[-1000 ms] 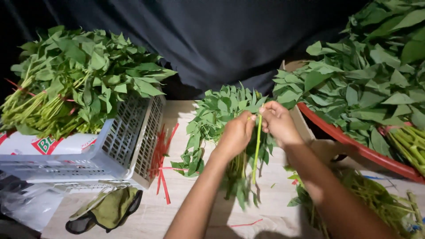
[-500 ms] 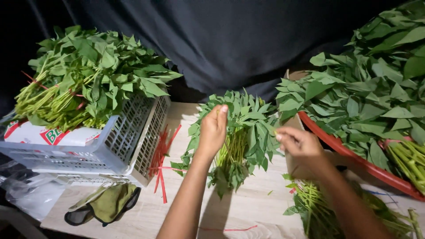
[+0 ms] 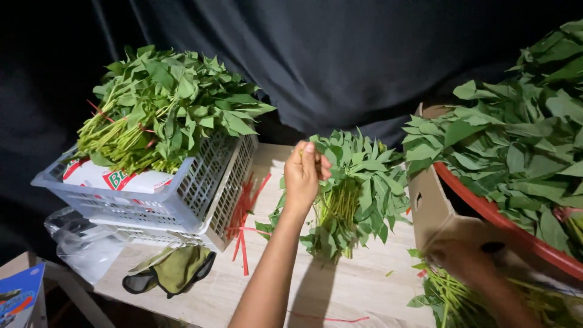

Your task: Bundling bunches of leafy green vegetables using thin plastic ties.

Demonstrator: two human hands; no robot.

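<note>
A loose bunch of leafy green stems point(image 3: 349, 194) lies on the wooden table point(image 3: 255, 285). My left hand point(image 3: 306, 173) rests on the bunch's left top edge, fingers pinched on a leaf or stem. My right hand point(image 3: 461, 258) is low at the right, blurred, reaching into a pile of cut green stems point(image 3: 461, 297) beside a cardboard box point(image 3: 434, 209). Whether it holds anything is hidden by blur.
A grey plastic crate point(image 3: 182, 197) at the left carries tied bundles of greens point(image 3: 164, 109). Red ties point(image 3: 246, 212) lie beside it. A red basin point(image 3: 504, 222) heaped with leaves point(image 3: 522, 146) stands at the right. An olive cloth point(image 3: 173, 270) lies near the front edge; a dark curtain hangs behind.
Both hands were together on the bunch. The right hand pulled away down to the right into the stem pile; the left stayed on the bunch, which now lies spread.
</note>
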